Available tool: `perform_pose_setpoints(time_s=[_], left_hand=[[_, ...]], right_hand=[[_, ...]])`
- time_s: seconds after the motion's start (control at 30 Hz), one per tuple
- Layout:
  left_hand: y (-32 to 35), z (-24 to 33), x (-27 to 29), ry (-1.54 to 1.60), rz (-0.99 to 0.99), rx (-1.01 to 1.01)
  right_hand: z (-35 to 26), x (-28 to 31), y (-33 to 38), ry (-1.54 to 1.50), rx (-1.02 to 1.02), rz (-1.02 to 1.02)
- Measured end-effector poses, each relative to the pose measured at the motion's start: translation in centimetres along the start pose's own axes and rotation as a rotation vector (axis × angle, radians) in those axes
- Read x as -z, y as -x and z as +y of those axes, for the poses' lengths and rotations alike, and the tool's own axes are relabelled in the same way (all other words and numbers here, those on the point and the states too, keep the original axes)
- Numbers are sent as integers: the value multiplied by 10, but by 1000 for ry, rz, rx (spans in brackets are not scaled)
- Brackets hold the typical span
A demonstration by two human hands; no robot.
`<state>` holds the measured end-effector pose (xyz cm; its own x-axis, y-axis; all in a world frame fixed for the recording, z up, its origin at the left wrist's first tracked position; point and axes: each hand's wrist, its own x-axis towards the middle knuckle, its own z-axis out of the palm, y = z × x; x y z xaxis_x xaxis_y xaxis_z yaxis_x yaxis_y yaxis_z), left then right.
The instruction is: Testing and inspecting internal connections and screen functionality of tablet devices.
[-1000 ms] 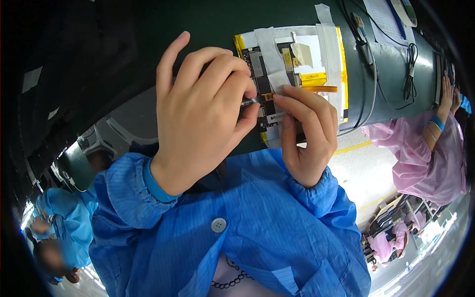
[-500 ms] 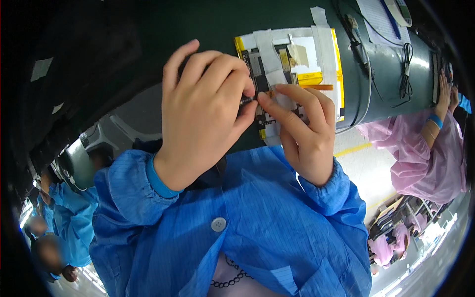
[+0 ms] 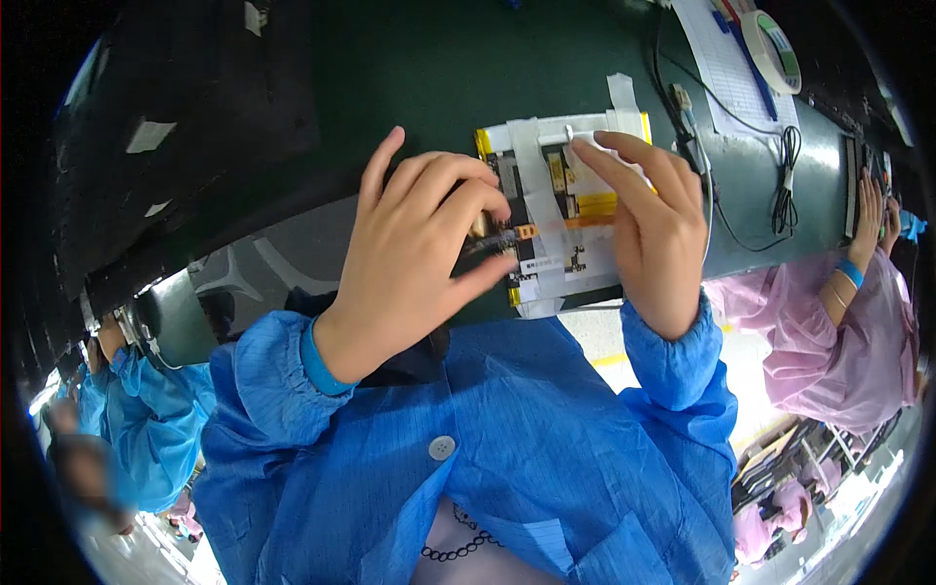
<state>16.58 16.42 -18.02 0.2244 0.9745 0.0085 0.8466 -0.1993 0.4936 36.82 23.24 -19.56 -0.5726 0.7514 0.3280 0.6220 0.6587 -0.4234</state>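
Observation:
A flat white electronic panel point(image 3: 597, 271) with yellow-taped edges and dark circuit parts lies on the bench in front of me. Whitish tape strips point(image 3: 527, 156) run across it. An orange flex cable point(image 3: 585, 223) crosses it toward a small dark connector point(image 3: 499, 240) at the left edge. My left hand point(image 3: 414, 249) is around that connector, thumb and forefinger apart. Over the panel's right part is my right hand point(image 3: 658, 229), fingers stretched toward a small white tab point(image 3: 570, 133) near the far edge. Nothing shows in its fingers; its thumb is hidden.
Right of the panel lie a cable with a metal plug point(image 3: 682, 102) and a bundled black cord point(image 3: 786, 180). Farther off are a paper sheet point(image 3: 710, 58), a blue pen point(image 3: 756, 68) and a tape roll point(image 3: 775, 58). A person in pink point(image 3: 809, 331) works at the right.
My right hand has left the flex cable near the panel's left edge and moved right and away from me. My left thumb and forefinger have spread apart, uncovering the connector. The view has shifted.

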Motion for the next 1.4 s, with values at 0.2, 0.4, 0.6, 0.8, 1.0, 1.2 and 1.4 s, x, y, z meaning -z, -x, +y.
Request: perform_pose_setpoints(time_s=[0.2, 0.4, 0.6, 0.8, 1.0, 1.2, 1.4], left_hand=[[31, 1, 26, -36, 208, 114], [71, -4, 44, -132, 315, 295], [122, -24, 54, -188, 472, 456], [148, -33, 35, -88, 549, 445], [182, -42, 21, -288, 626, 626], [220, -43, 28, -233, 561, 674], [240, -42, 28, 17, 475, 744]], right_hand=[[8, -12, 1, 88, 3, -29], [4, -12, -6, 94, 10, -68], [-4, -14, -3, 160, -1, -59], [-8, -19, 2, 251, -11, -48], [-1, -22, 3, 182, -35, -10], [-1, -22, 3, 204, -1, -18], [-2, -25, 9, 176, 22, -30]])
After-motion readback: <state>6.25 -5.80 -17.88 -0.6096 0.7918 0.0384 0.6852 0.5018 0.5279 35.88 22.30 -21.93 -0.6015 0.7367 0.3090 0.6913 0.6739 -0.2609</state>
